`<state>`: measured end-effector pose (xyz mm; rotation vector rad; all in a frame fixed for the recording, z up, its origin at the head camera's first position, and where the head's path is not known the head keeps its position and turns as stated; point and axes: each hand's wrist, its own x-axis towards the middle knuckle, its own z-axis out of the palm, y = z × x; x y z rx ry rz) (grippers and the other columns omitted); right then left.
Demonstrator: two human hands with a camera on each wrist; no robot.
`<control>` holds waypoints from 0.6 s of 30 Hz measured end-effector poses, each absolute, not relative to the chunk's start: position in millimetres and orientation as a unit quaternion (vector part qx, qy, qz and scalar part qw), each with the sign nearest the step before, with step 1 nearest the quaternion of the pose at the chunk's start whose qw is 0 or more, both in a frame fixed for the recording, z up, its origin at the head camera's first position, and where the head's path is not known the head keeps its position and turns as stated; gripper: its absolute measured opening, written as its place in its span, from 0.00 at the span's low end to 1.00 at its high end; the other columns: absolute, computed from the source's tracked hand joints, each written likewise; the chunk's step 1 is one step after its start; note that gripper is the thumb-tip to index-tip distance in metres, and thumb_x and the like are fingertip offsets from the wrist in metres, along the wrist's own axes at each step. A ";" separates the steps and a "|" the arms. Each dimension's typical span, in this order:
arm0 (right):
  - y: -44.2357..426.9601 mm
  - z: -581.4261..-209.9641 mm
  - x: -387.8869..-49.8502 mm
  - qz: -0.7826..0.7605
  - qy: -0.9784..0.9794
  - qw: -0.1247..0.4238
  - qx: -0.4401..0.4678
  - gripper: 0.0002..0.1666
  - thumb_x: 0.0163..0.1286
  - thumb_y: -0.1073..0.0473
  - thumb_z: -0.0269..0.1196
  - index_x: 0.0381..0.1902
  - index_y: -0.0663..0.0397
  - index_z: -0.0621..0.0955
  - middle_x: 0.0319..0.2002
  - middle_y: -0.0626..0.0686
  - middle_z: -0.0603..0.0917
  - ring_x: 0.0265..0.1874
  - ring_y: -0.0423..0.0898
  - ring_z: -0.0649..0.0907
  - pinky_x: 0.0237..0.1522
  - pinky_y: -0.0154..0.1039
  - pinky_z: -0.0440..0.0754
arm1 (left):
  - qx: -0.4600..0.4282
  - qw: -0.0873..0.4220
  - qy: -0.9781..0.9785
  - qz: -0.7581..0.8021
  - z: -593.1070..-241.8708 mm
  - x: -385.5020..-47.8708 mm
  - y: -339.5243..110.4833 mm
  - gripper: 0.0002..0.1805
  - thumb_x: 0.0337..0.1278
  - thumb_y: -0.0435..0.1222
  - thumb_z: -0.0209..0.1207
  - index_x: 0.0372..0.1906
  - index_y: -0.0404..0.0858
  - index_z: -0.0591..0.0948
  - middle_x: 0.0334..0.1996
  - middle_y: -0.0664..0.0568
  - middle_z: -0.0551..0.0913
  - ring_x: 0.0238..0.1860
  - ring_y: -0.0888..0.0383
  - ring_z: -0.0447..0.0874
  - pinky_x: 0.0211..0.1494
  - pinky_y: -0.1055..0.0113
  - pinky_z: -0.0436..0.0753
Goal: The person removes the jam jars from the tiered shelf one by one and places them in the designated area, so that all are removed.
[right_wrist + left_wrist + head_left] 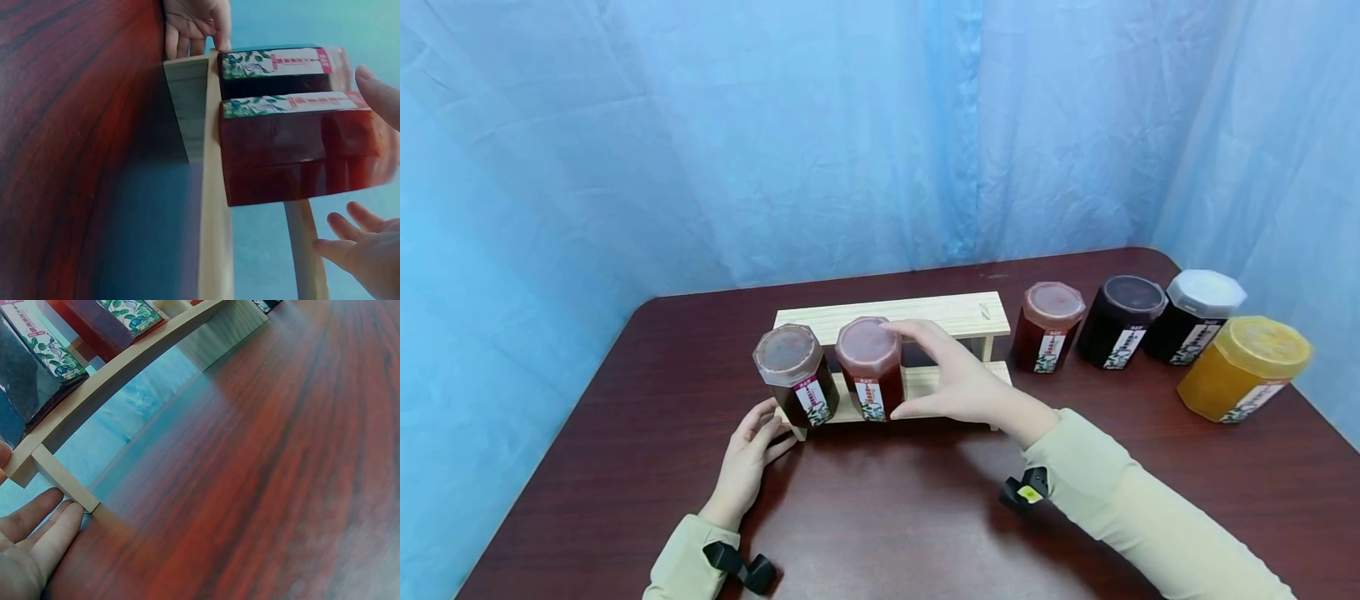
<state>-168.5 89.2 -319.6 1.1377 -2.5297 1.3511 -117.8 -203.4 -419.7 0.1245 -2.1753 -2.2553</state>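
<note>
Fingers (pixel 59 540) of the left hand (pixel 747 462) lie extended against the rack's (pixel 891 314) left leg (pixel 65 479), clearest in the left wrist view. On its lower shelf (pixel 925 379) stand a brown jar (pixel 797 379) and a red jar (pixel 871 362). The right hand (pixel 957 379), spread, seems to span the red jar; the right wrist view shows its fingers apart. Only the head view shows whole another red jar (pixel 1048 327), a black jar (pixel 1120 325), a white-lidded jar (pixel 1197 317) and a yellow jar (pixel 1243 369).

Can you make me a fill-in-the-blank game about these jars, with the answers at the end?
The wooden rack carries exactly ____ jars.
In the head view, the yellow jar stands furthest to the ____ of all.
The curtain behind the table is coloured ____.

Missing words: two; right; blue.
</note>
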 end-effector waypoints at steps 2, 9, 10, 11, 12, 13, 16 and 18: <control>85.6 -321.9 -168.5 0.435 -0.823 0.026 0.365 0.54 0.42 0.56 0.79 0.67 0.46 0.66 0.64 0.51 0.69 0.65 0.47 0.67 0.68 0.50 0.63 | 0.040 0.002 -0.695 -0.718 -419.6 -117.8 -203.4 0.21 0.72 0.34 0.44 0.64 0.31 0.62 0.44 0.55 0.74 0.43 0.66 0.78 0.49 0.69 0.81; 77.6 -332.9 -169.2 0.459 -0.814 0.014 0.355 0.53 0.42 0.59 0.79 0.66 0.46 0.66 0.63 0.53 0.69 0.64 0.48 0.68 0.66 0.47 0.67 | 0.044 0.001 -0.696 -0.717 -419.7 -117.8 -203.4 0.21 0.71 0.33 0.43 0.65 0.31 0.62 0.44 0.55 0.74 0.42 0.66 0.79 0.48 0.70 0.81; 76.7 -334.3 -169.0 0.467 -0.810 0.012 0.355 0.53 0.43 0.60 0.79 0.66 0.46 0.65 0.64 0.53 0.68 0.64 0.49 0.69 0.66 0.46 0.68 | 0.045 0.002 -0.695 -0.718 -419.8 -118.0 -203.3 0.21 0.71 0.33 0.44 0.64 0.31 0.62 0.44 0.55 0.74 0.41 0.66 0.79 0.48 0.70 0.81; 75.8 -335.6 -168.8 0.474 -0.806 0.010 0.354 0.53 0.43 0.61 0.78 0.66 0.47 0.64 0.64 0.54 0.67 0.64 0.49 0.69 0.66 0.45 0.68 | 0.045 0.002 -0.694 -0.719 -420.0 -118.2 -203.2 0.21 0.71 0.33 0.44 0.64 0.31 0.62 0.44 0.55 0.74 0.41 0.65 0.79 0.48 0.69 0.81; 74.9 -337.1 -168.7 0.480 -0.802 0.009 0.354 0.53 0.43 0.62 0.78 0.66 0.47 0.64 0.64 0.55 0.67 0.64 0.50 0.69 0.65 0.45 0.69 | 0.045 0.003 -0.693 -0.720 -420.2 -118.4 -203.1 0.20 0.71 0.33 0.44 0.64 0.31 0.63 0.44 0.55 0.74 0.41 0.65 0.80 0.48 0.69 0.81; 73.8 -338.7 -168.8 0.486 -0.798 0.008 0.355 0.53 0.43 0.62 0.78 0.66 0.48 0.63 0.65 0.55 0.66 0.64 0.50 0.70 0.65 0.45 0.69 | 0.045 0.004 -0.692 -0.721 -420.3 -118.7 -203.0 0.20 0.71 0.32 0.43 0.64 0.31 0.63 0.44 0.55 0.74 0.41 0.65 0.80 0.48 0.69 0.82; 70.7 -342.6 -168.8 0.496 -0.792 0.015 0.356 0.53 0.44 0.64 0.77 0.66 0.49 0.61 0.65 0.58 0.64 0.63 0.53 0.70 0.64 0.47 0.70 | 0.044 0.007 -0.687 -0.725 -420.6 -119.4 -202.9 0.19 0.70 0.31 0.43 0.63 0.31 0.63 0.44 0.55 0.74 0.41 0.65 0.80 0.47 0.69 0.82; 68.5 -345.2 -168.6 0.497 -0.792 0.025 0.353 0.53 0.45 0.65 0.77 0.65 0.49 0.61 0.64 0.60 0.64 0.63 0.54 0.70 0.63 0.48 0.72 | 0.044 0.008 -0.686 -0.726 -420.8 -119.4 -202.9 0.19 0.70 0.31 0.43 0.63 0.31 0.63 0.43 0.55 0.74 0.41 0.65 0.80 0.47 0.69 0.82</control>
